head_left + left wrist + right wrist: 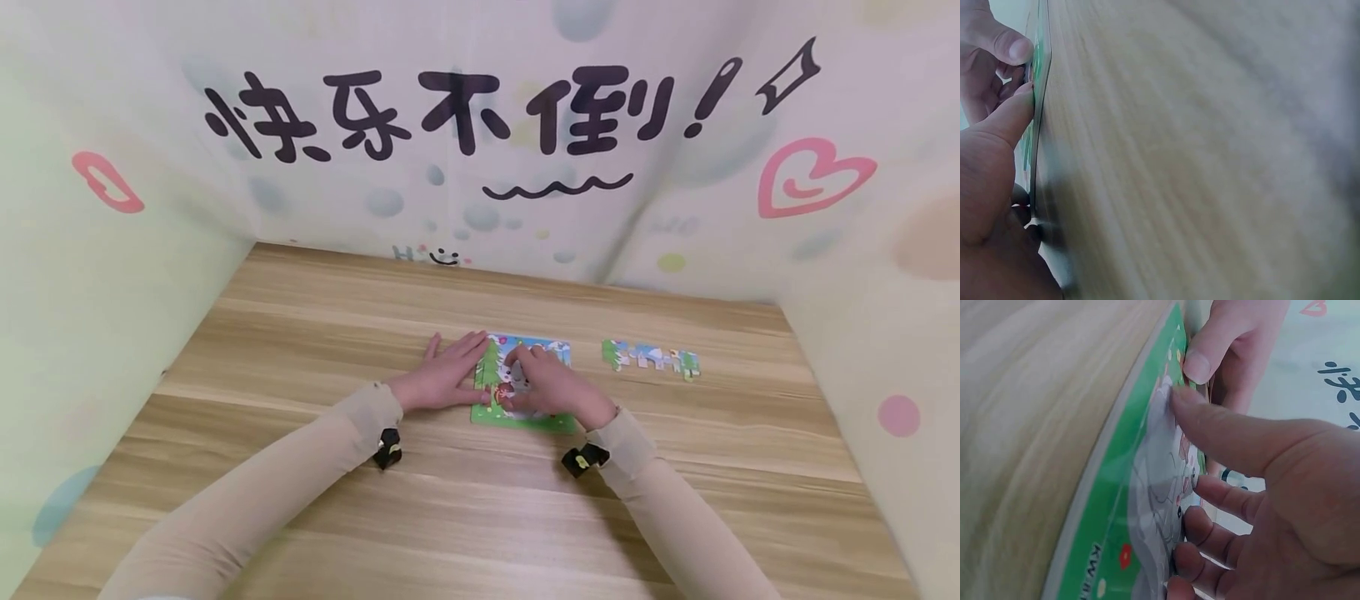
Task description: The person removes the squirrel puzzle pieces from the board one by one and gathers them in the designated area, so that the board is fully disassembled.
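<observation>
A jigsaw puzzle (523, 424) with a green border and a picture of a white animal lies flat on the wooden table. My left hand (442, 373) rests along its left side, fingers stretched toward the far left corner and thumb on the near left part. Over the middle of the picture is my right hand (551, 385), its fingers bent and set apart from the thumb. In the right wrist view this thumb (1210, 422) and the fingertips touch the picture (1160, 469), with no loose piece showing between them. Part of the picture is hidden under the right hand.
Several loose puzzle pieces (651, 357) lie in a row on the table (465, 508) to the right of the puzzle. Printed cloth walls (480, 217) stand at the back and both sides. A black wrist strap (585, 458) sits on each sleeve.
</observation>
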{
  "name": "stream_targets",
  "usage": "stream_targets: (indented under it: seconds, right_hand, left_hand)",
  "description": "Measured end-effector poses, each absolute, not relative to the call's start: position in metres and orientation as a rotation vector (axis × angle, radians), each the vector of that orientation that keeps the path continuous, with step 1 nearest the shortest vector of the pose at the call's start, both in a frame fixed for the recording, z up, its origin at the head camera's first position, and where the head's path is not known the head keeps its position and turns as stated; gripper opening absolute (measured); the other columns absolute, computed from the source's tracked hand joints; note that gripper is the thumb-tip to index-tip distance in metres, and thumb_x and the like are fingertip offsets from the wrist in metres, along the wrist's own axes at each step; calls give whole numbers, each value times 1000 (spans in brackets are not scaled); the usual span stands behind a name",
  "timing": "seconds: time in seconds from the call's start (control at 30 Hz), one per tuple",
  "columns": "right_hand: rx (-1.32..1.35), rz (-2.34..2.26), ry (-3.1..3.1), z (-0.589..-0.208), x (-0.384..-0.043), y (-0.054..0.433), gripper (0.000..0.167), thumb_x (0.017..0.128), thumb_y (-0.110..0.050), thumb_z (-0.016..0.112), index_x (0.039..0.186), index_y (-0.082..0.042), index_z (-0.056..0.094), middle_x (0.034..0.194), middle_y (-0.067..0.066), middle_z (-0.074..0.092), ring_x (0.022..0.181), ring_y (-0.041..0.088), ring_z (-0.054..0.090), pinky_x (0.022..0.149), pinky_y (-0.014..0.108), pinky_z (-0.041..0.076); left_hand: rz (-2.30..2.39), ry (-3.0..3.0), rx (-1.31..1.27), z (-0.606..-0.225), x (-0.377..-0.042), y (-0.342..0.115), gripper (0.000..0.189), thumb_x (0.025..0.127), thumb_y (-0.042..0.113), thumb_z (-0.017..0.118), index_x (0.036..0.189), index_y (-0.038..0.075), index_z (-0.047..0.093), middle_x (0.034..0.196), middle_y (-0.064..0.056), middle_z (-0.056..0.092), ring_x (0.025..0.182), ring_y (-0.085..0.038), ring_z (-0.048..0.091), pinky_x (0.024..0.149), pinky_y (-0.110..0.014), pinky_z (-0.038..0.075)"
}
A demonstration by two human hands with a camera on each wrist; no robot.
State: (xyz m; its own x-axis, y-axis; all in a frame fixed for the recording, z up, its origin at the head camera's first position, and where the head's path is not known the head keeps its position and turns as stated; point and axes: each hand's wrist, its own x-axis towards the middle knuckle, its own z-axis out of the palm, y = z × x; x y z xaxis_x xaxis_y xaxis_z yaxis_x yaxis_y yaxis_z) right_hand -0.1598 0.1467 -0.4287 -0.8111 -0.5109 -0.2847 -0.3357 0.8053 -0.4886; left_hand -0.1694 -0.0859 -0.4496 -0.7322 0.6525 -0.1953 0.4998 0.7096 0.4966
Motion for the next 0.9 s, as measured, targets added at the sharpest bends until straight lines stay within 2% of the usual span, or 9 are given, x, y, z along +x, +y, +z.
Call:
stream_targets:
  seconds: [0.27, 0.4, 0.6, 0.9]
  right_hand:
    - [-663, -576, 2653, -427, -154, 139, 53, 97, -29, 75, 135, 0, 50, 125, 20, 60, 113, 38, 60, 96, 54, 53]
    - [-665, -536, 2699, -425, -152, 135, 49, 98, -26, 75, 132, 1, 51, 115, 17, 60, 104, 32, 61, 90, 50, 55]
    - [-734, -601, 2759, -428, -152, 133, 37, 98, -16, 74, 121, 4, 53, 103, 13, 56, 89, 24, 56, 77, 41, 55]
    - [-765, -615, 2733, -429, -153, 132, 33, 98, -10, 73, 119, 9, 54, 100, 12, 59, 87, 21, 56, 78, 39, 54]
  left_hand:
    - [597, 2564, 899, -450, -170, -86, 98, 99, 52, 66, 166, 1, 16, 175, -15, 8, 161, -32, 6, 122, -70, -7]
    - [607, 2560, 901, -449, -170, -86, 97, 99, 51, 66, 165, 1, 16, 175, -15, 9, 161, -32, 6, 122, -70, -7]
    - [615, 2572, 898, -448, -169, -86, 96, 99, 50, 67, 165, 0, 17, 174, -16, 9, 161, -32, 7, 122, -70, -8]
    - [630, 2558, 906, -449, -168, -85, 96, 100, 49, 67, 165, -1, 16, 174, -17, 9, 161, -33, 7, 122, -70, -8]
